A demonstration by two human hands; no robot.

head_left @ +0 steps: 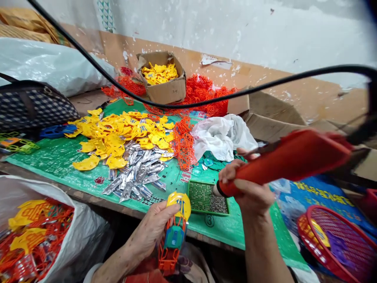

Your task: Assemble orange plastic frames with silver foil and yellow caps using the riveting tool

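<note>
My left hand (145, 230) is closed around a toy car body (174, 237) near the table's front edge. The body has an orange-red frame, a green block in its middle and a yellow panel at the far end, with my thumb on that panel. In my right hand (255, 196) is a red-wrapped power screwdriver (282, 161), gripped around its barrel. Its tip points down and left into a green tray (203, 213) of small screws (218, 203). The tip's very end is hard to make out among the screws.
Yellow panels (108, 133), silver strips (141, 171) and red frames (184, 143) lie heaped on the green-covered table. Behind stands a cardboard box (169, 91) of yellow panels. A white sack (85, 232) sits left, a red basket (353, 236) right. A black cable (188, 105) crosses the view.
</note>
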